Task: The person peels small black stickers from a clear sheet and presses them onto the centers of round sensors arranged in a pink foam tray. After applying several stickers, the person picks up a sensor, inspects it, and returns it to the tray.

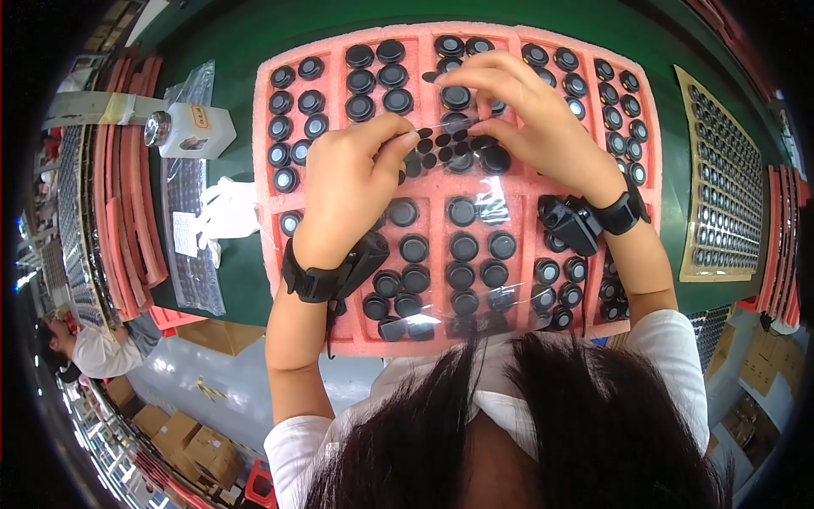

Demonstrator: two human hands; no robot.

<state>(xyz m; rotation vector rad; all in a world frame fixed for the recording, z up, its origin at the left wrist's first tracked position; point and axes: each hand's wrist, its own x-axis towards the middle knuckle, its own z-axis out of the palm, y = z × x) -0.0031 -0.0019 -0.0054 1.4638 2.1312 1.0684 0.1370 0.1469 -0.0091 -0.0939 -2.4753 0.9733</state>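
My left hand (352, 182) pinches the edge of a clear plastic sheet (492, 199) between thumb and index finger. Several small black round stickers (444, 153) sit near the sheet's far edge, between my hands. On the index fingertip of my right hand (543, 114) is a single black round sticker (431, 77), lifted off the sheet. The right thumb is by the sheet's far edge. Beneath both hands lies a pink foam tray (514, 51), its compartments filled with black round parts (397, 102), many with grey centres. The sheet's near part covers some of them and shines with glare.
On the green table, a white bottle (199, 131) with a metal cap and a white glove (229, 212) lie left of the tray. A tan board of round parts (721, 178) is at the right. Pink foam trays (127, 195) stand stacked at far left; a person (106, 349) sits beyond.
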